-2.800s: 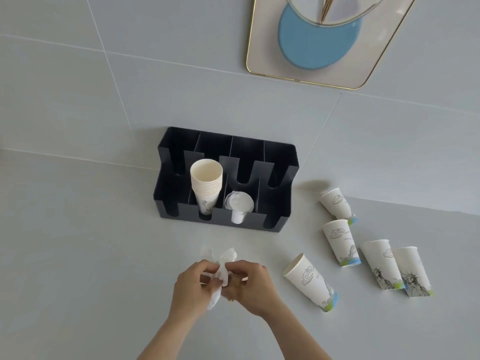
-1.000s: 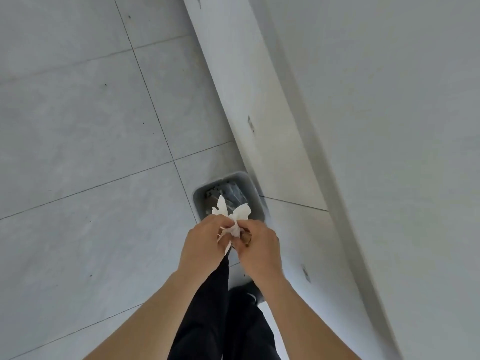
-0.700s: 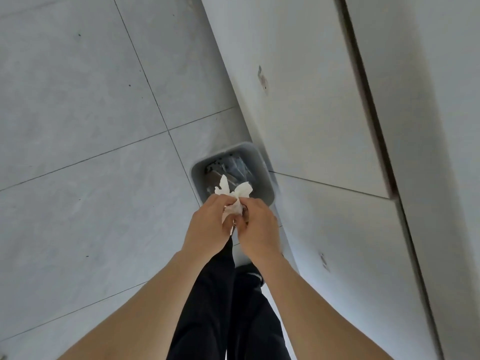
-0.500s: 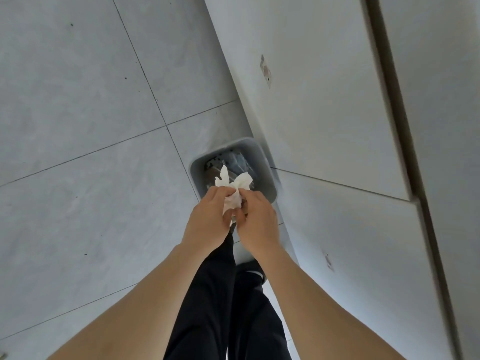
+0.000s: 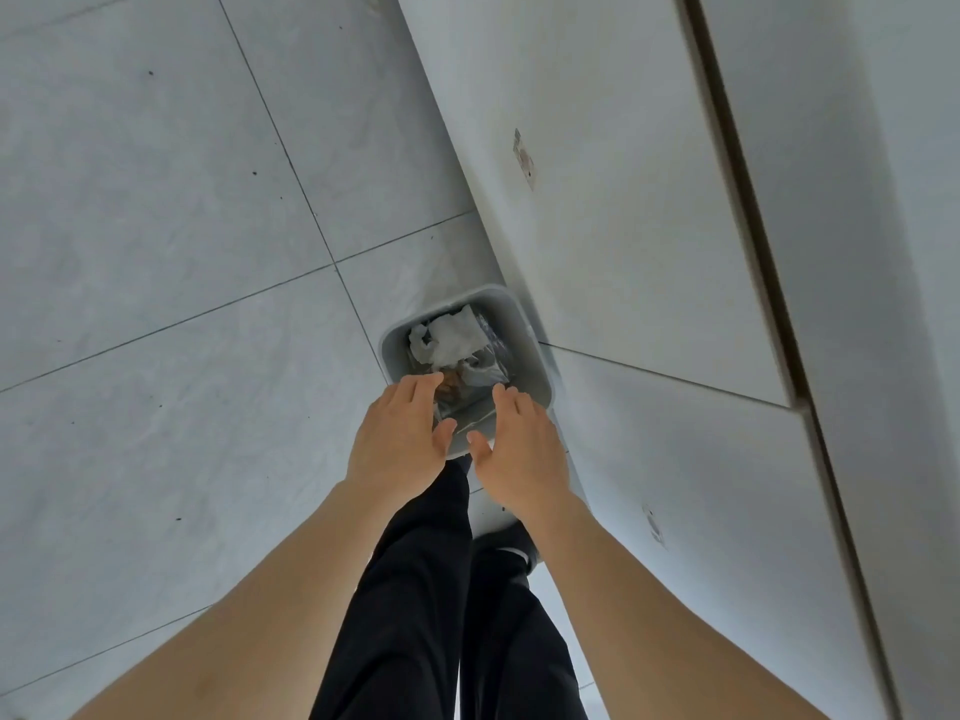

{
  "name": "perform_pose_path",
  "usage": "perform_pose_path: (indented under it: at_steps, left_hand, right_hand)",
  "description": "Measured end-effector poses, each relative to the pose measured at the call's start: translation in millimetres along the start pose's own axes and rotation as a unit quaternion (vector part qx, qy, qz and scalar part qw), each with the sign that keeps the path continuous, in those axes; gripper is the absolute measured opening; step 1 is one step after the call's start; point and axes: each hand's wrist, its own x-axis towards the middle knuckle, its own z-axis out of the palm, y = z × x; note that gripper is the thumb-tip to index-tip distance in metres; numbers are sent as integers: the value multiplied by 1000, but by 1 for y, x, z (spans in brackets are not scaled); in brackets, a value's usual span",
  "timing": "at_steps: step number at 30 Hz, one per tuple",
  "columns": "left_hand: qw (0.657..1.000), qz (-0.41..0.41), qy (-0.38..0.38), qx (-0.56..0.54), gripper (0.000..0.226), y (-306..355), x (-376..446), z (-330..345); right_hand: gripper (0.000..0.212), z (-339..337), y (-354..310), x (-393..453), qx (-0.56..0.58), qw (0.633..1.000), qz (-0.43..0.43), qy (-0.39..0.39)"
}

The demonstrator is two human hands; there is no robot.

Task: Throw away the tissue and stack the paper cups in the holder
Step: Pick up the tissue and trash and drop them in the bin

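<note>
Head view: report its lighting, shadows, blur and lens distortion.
Head view: even, soft daylight with no glare; only a faint shadow beside the bin; wide-angle bending curves the cabinet edges and stretches the forearms; the left hand, right hand and tissue look fairly sharp, the frame edges softer.

Grey tiled floor (image 5: pixel 156 252) beside white cabinet fronts (image 5: pixel 623 226)

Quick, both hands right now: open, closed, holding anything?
Left hand: open, empty, above the bin.
Right hand: open, empty, beside it.
Tissue: in the bin.
</note>
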Motion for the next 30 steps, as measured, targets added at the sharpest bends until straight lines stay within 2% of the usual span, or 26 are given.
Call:
perform_pose_path:
  at_steps: [6, 13, 19, 25, 30]
  left_hand:
    - [997, 38, 6, 63, 58, -1, -16, -18]
    - [992, 61, 16, 111, 61, 14, -46, -67]
    - [988, 83, 45, 121, 60, 47, -69, -132]
    - [984, 100, 74, 128, 60, 77, -93, -195]
    - [977, 126, 98, 140, 63, 112, -108, -246]
  right_hand:
    - [71, -18, -4, -17, -38, 999, -17, 4]
    - [71, -60, -26, -55, -49, 998, -44, 12]
    - [62, -111, -60, -95, -33, 995, -71, 55]
    - [68, -168, -88, -132, -47, 991, -91, 87]
    - [59, -218, -104, -165, -58, 982, -97, 149]
